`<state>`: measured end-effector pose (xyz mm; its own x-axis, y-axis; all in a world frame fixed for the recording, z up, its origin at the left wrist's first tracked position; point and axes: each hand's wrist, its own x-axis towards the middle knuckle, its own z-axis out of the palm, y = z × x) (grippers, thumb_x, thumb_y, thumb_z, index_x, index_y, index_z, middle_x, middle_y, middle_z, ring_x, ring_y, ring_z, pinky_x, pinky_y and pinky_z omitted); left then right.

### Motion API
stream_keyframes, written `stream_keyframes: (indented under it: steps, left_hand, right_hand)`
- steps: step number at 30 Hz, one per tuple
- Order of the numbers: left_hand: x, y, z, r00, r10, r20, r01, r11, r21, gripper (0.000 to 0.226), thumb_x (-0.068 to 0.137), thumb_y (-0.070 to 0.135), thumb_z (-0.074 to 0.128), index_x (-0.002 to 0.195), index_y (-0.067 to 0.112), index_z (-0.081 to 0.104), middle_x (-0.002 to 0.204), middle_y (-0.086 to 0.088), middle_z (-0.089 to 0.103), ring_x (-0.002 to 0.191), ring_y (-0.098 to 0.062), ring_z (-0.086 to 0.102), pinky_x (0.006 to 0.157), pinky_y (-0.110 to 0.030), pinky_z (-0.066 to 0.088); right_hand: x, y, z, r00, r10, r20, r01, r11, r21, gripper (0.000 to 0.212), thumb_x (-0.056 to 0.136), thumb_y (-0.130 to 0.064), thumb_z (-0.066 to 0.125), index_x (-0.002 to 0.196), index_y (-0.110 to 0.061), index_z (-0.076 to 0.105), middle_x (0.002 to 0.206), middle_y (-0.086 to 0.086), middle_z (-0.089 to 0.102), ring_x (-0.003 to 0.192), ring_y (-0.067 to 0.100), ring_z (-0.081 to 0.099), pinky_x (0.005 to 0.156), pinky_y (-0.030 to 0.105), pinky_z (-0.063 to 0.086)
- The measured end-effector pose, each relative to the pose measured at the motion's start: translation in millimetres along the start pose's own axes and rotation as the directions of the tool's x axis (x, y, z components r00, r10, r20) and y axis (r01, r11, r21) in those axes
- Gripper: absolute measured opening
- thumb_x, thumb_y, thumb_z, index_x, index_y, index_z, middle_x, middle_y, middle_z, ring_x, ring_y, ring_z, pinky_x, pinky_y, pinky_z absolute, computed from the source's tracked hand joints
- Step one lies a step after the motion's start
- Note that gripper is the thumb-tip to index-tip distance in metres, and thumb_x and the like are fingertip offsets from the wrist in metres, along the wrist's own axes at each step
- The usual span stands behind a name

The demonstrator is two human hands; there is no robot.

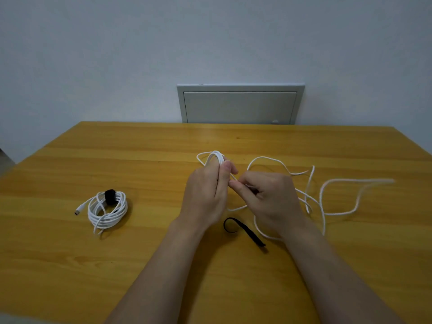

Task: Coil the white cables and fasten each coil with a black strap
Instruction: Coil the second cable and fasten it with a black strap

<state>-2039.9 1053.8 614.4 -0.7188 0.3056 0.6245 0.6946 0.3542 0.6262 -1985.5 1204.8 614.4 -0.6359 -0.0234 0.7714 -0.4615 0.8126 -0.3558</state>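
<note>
On table point(163, 253), black strap point(248, 232) diagonal, near-rightward.

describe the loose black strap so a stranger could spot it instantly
On the yellow wooden table, look just nearer than the left hand and right hand holding the loose white cable. A flat black fabric strap lies there, one end curled into a small loop. Unlike the other black strap, wrapped around the white cable coil at left, it fastens nothing.

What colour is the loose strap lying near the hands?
Black. The loose strap shows best in the head view, on the wooden table.
</note>
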Motion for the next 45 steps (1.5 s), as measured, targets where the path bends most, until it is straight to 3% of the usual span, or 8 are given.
stream_keyframes:
  steps: [9,16,21,27,30,36,40,45]
  left_hand:
    - [3,9,-18,0.967,0.097,0.236,-0.112,0.993,0.049,0.046,0.087,0.047,0.058,0.059,0.021,0.032,0.050,0.006,0.030,0.049,-0.014,0.030,0.050,-0.039,0.026]
    - [2,31,-22,0.861,-0.100,0.499,0.263,0.927,-0.268,0.065,0.093,0.059,0.052,0.055,0.012,0.029,0.056,-0.005,0.022,0.054,-0.021,0.018,0.050,-0.040,0.015]
    - [5,42,-24,0.725,-0.139,0.675,0.594,0.621,-0.511,0.054,0.100,0.046,0.044,0.062,0.018,0.019,0.053,0.004,0.018,0.046,-0.011,0.014,0.045,-0.024,0.010]
    - [10,31,-24,0.613,-0.020,0.790,0.764,0.271,-0.586,0.055,0.094,0.051,0.057,0.059,0.026,0.023,0.050,0.006,0.012,0.045,-0.014,0.009,0.044,-0.027,0.011]
    - [10,19,-20,0.625,0.068,0.778,0.766,0.136,-0.628,0.060,0.087,0.041,0.075,0.059,0.026,0.024,0.048,0.007,0.015,0.043,-0.014,0.011,0.043,-0.025,0.014]
    - [6,2,-13,0.674,0.249,0.695,0.731,-0.090,-0.677,0.048,0.102,0.032,0.053,0.060,0.026,0.031,0.048,0.006,0.019,0.044,-0.014,0.018,0.045,-0.024,0.020]
    - [8,2,-12,0.744,0.210,0.635,0.668,-0.264,-0.696,0.047,0.107,0.037,0.044,0.063,0.024,0.033,0.049,0.005,0.016,0.043,-0.012,0.009,0.045,-0.025,0.021]
    - [10,-1,-9,0.819,0.086,0.568,0.525,-0.515,-0.678,0.049,0.111,0.039,0.032,0.068,0.018,0.043,0.054,0.003,0.036,0.049,-0.010,0.028,0.055,-0.023,0.032]
  right_hand:
    - [6,-3,-31,0.996,0.074,0.054,-0.069,0.993,-0.092,0.019,0.072,-0.034,0.070,0.078,-0.023,0.055,0.052,-0.015,0.034,0.049,0.006,0.035,0.048,0.030,0.037]
    - [17,-7,-58,0.997,0.076,0.032,-0.079,0.991,0.112,0.024,0.082,-0.020,0.082,0.083,-0.016,0.059,0.071,-0.006,0.054,0.065,0.013,0.050,0.058,0.022,0.041]
    - [18,-13,-46,0.970,0.174,-0.169,-0.128,0.959,0.254,0.018,0.084,-0.015,0.083,0.075,-0.006,0.069,0.068,0.002,0.063,0.067,0.002,0.052,0.065,0.011,0.036]
    - [10,-10,-23,0.959,0.185,-0.217,-0.095,0.925,0.368,0.021,0.089,-0.022,0.078,0.090,-0.008,0.063,0.071,-0.001,0.059,0.063,0.015,0.056,0.058,0.028,0.047]
    - [11,-5,-9,0.945,0.197,-0.261,-0.091,0.926,0.367,0.027,0.091,-0.025,0.075,0.076,-0.006,0.063,0.066,0.004,0.062,0.060,0.019,0.056,0.056,0.034,0.046]
    - [11,5,5,0.989,0.118,-0.091,-0.087,0.953,0.291,0.025,0.097,-0.030,0.066,0.080,-0.013,0.076,0.062,-0.017,0.054,0.054,0.011,0.049,0.052,0.031,0.039]
    - [10,7,9,0.996,0.088,0.020,-0.090,0.980,0.179,0.023,0.100,-0.025,0.058,0.089,-0.018,0.077,0.061,-0.015,0.055,0.054,0.008,0.051,0.051,0.033,0.042]
    - [9,4,10,0.978,0.192,0.076,-0.202,0.969,0.141,0.015,0.098,-0.032,0.056,0.099,-0.023,0.068,0.059,-0.004,0.062,0.053,0.018,0.058,0.055,0.042,0.048]
